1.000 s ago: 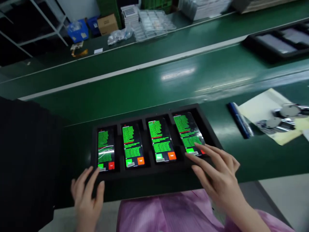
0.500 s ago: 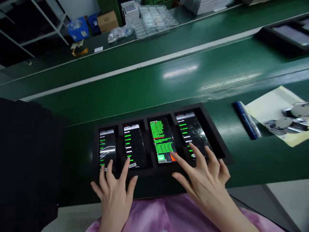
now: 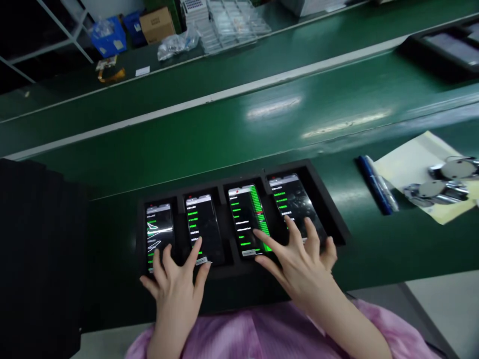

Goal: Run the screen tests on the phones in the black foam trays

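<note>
Several smartphones lie face up in the pockets of a black tray, their lit screens showing lines of green and white text. Spread fingers of my left hand hover over or touch the lower ends of the leftmost phone and the second phone. My right hand is open too. Its index finger is at the third phone, whose screen is part menu, part dense green text. Other right-hand fingers cover the bottom of the rightmost phone. Whether each fingertip touches glass, I cannot tell.
Blue and clear pens lie right of the tray, beside yellowish paper with shiny metal pieces on it. Another black tray stands far right. Something black rises at the left. Behind are a cardboard box and a blue bin.
The third phone's screen has switched from a full green list with green and red buttons to a menu partly covering that text. My right index finger has moved slightly up and left.
</note>
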A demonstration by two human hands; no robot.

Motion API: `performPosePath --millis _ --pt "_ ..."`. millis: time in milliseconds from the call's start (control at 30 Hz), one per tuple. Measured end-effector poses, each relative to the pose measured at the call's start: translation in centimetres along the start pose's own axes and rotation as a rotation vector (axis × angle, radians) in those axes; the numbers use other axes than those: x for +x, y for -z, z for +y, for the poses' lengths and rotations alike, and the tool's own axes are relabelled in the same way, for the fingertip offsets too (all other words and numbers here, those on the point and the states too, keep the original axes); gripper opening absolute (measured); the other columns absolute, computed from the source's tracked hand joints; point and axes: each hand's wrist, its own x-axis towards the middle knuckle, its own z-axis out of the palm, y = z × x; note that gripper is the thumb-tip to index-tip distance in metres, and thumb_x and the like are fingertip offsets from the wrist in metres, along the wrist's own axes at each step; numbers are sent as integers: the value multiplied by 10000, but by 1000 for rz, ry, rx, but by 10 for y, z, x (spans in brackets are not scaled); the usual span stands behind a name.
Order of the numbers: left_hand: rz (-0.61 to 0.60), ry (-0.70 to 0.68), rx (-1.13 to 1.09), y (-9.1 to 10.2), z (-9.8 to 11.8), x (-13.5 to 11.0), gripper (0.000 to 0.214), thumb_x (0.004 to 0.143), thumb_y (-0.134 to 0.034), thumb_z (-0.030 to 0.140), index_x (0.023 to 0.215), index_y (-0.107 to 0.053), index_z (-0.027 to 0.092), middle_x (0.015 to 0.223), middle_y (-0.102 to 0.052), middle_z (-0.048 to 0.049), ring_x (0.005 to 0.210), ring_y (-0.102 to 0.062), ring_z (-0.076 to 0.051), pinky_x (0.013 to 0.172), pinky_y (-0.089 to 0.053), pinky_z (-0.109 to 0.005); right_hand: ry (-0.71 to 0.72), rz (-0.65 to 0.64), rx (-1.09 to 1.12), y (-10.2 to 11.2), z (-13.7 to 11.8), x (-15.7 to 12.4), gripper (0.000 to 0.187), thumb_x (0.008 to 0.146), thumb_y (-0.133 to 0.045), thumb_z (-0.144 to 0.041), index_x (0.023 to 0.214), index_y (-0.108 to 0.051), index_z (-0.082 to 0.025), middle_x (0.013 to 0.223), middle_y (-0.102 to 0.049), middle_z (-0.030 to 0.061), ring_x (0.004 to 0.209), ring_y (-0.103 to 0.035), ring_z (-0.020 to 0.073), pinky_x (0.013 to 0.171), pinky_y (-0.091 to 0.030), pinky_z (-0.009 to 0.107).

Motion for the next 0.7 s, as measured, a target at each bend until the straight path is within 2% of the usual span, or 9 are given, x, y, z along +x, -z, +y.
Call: performPosePath --millis 167,267,300,367,433,500,600,700 --pt "-153 153 -102 12 10 73 473 1073 -413 566 1530 -519 502 1563 -339 -158 1549 -237 -507 1061 -257 -942 -84 -103 -56 -16 -6 64 447 986 -630 -619 1411 -671 -484 1573 -491 175 1505 -323 577 1002 -355 899" --pt "-174 162 -188 23 5 95 511 1082 -348 597 1529 -543 447 1581 -359 -172 1569 -190 -523 1085 -178 -943 -68 -74 43 -8 4 87 432 1008 -609 -598 1411 -676 -458 1548 -517 156 1497 -335 562 998 -349 914" --pt "-157 157 -204 27 1 94 530 1081 -332 609 1527 -553 428 1592 -361 -176 1575 -171 -533 1088 -161 -943 -40 -47 80 -1 12 87 428 1023 -583 -595 1414 -675 -447 1534 -529 148 1494 -352 536 1015 -371 889" --pt "-36 181 -226 34 -13 82 589 1069 -315 643 1526 -568 372 1607 -357 -189 1576 -177 -535 1126 -176 -910 26 45 152 14 36 80 406 1065 -522 -541 1400 -689 -384 1488 -564 140 1466 -426 443 1086 -442 757" --pt "166 273 -253 36 -35 62 686 1038 -328 698 1527 -575 285 1575 -385 -216 1549 -266 -521 1172 -253 -841 96 169 221 27 62 64 349 1094 -489 -421 1324 -724 -302 1385 -629 126 1364 -548 324 1108 -505 557" --pt "235 356 -281 31 -59 42 787 997 -363 756 1542 -557 222 1484 -469 -239 1482 -379 -520 1164 -319 -817 182 252 245 30 84 48 304 1095 -476 -316 1220 -748 -265 1257 -688 102 1238 -633 256 1053 -536 437" --pt "249 349 -350 11 -86 24 767 968 -467 748 1515 -580 222 1340 -584 -209 1372 -513 -494 1136 -379 -816 237 212 153 20 101 31 296 1085 -493 -302 1223 -754 -280 1292 -702 106 1236 -644 286 989 -542 443" --pt "310 254 -432 -6 -94 15 628 1003 -494 659 1445 -615 230 1294 -634 -165 1292 -603 -395 1096 -528 -664 245 200 147 6 101 21 328 1053 -564 -343 1345 -713 -317 1438 -642 161 1322 -584 401 1009 -488 575"
